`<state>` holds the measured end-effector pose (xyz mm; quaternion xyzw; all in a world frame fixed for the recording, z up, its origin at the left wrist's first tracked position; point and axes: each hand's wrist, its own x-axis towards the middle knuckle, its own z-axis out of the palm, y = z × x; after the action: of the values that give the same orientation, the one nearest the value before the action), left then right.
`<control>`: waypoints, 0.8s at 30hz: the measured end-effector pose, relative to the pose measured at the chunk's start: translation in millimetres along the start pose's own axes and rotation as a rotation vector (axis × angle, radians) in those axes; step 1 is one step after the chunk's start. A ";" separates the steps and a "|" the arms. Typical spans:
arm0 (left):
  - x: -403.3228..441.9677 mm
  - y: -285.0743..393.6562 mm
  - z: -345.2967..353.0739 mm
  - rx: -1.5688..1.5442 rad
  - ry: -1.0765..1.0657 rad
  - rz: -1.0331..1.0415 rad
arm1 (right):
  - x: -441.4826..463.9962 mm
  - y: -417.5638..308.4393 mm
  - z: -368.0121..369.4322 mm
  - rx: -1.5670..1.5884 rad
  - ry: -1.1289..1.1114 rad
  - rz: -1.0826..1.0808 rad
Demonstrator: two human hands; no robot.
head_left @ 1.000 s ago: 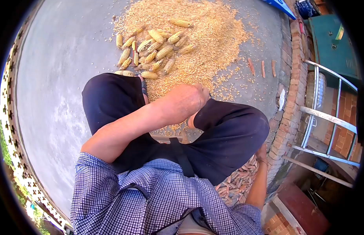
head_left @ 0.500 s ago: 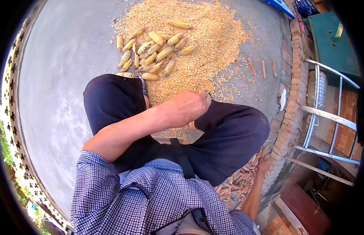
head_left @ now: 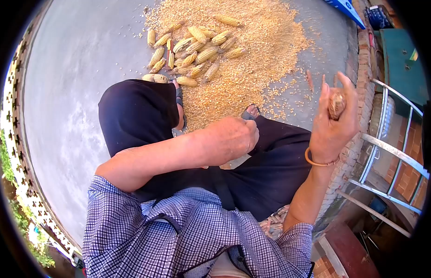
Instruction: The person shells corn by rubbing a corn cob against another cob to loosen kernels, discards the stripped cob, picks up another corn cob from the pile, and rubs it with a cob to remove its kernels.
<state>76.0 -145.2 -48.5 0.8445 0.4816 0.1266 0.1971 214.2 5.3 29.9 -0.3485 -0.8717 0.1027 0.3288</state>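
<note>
My left hand is closed in a fist above my lap, its back to the camera; anything inside it is hidden. At the right, my right hand is raised beside my knee, thumb and fingers bent around a small, brownish, rounded thing that I cannot name. An orange band circles that wrist. Beyond my feet lies a wide spread of loose corn kernels, with several yellow corn cobs heaped at its left side.
Bare reddish cobs lie beside my right thigh, and another is on the grey floor. A low brick edge runs along the right, with a metal frame and a green cabinet past it.
My right hand has risen from the bare cobs beside my thigh to above the brick edge, now with the brownish thing. My left fist has shifted slightly right and down. The view has shifted a little.
</note>
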 end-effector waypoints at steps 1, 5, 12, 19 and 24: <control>-2.2 -0.6 0.7 0.011 -0.006 -0.018 | 7.1 -4.1 12.5 -0.040 -0.022 -0.084; -9.2 -1.7 -7.8 0.005 -0.119 -0.075 | 3.8 8.5 45.2 -0.012 -0.314 -0.099; -10.0 4.2 -5.2 0.061 -0.206 -0.126 | -14.5 27.2 51.5 -0.067 -0.769 -0.117; -8.4 4.4 0.8 0.026 -0.242 -0.108 | -11.0 29.7 48.4 -0.069 -0.843 -0.108; -9.3 5.7 9.5 0.080 -0.240 -0.129 | -14.2 32.5 46.0 -0.055 -0.805 -0.127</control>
<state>79.5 -157.9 -54.6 0.8281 0.5125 -0.0075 0.2270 209.8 22.0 -25.7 -0.2345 -0.9530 0.1873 -0.0425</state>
